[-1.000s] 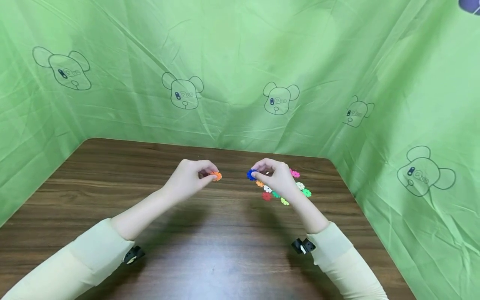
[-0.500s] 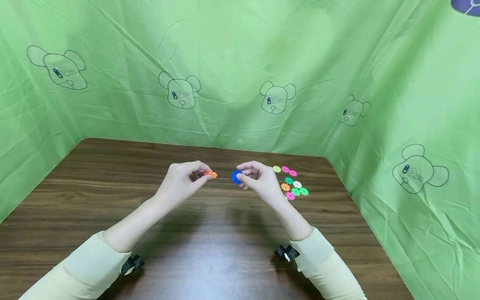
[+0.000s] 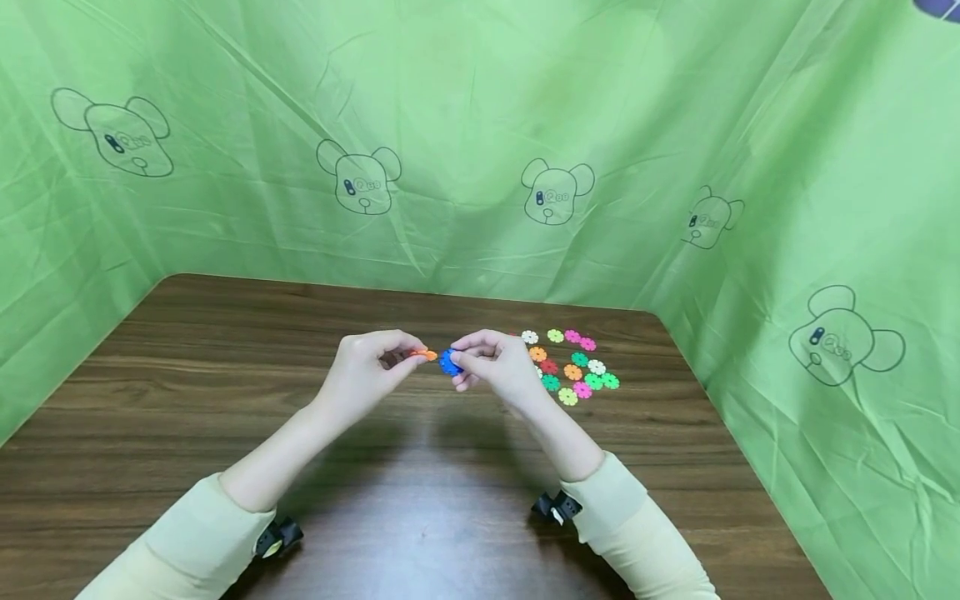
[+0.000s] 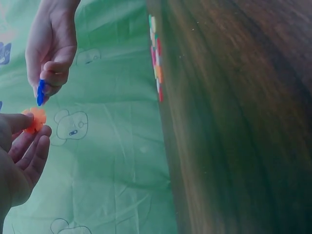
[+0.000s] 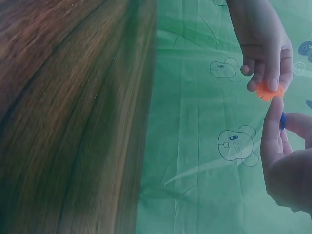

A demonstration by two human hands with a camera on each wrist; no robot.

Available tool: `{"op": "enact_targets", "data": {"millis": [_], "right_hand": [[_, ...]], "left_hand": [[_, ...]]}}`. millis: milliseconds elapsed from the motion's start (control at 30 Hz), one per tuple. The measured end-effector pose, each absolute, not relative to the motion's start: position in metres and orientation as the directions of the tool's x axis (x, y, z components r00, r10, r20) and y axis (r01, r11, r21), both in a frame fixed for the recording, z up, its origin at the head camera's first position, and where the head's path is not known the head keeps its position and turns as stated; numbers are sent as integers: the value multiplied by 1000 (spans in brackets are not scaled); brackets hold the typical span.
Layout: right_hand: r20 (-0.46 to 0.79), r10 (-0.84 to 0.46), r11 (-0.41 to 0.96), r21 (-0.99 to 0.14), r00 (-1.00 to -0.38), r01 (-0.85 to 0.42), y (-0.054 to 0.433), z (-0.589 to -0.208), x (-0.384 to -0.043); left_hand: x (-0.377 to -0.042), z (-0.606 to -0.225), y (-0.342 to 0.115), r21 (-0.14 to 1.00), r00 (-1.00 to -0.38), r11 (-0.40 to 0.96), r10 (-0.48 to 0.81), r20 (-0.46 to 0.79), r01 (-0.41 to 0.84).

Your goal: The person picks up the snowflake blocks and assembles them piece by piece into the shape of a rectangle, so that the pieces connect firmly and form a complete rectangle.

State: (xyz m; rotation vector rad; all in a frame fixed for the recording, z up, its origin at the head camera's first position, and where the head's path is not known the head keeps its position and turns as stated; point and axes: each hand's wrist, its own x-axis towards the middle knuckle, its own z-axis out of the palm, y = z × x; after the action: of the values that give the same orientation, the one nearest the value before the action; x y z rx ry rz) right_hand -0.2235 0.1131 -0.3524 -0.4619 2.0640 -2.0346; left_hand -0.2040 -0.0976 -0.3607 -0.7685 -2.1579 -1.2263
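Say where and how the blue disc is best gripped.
The blue disc is probably best pinched across its two flat faces near its right edge, coming from the person's right, as the right hand holds it. The left wrist view shows it thin and nearly edge-on, which suits thumb and finger. That leaves the edge towards the orange disc free.

Left piece [image 4: 39, 118] showing orange, right piece [image 3: 447, 363] showing blue. Far curtain [image 3: 457, 92] showing green, dark animal-head outlines. Table [image 3: 225, 367] showing brown streaked grain; sleeves [image 3: 195, 533] reading cream.
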Motion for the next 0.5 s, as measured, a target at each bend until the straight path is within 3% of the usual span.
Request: {"op": "enact_targets", "data": {"millis": [500], "right_hand": [[-9, -402, 22, -1000, -915, 0, 109, -353, -222]], "left_hand": [[-198, -370, -94, 603, -710, 394, 226, 667, 693]]}}
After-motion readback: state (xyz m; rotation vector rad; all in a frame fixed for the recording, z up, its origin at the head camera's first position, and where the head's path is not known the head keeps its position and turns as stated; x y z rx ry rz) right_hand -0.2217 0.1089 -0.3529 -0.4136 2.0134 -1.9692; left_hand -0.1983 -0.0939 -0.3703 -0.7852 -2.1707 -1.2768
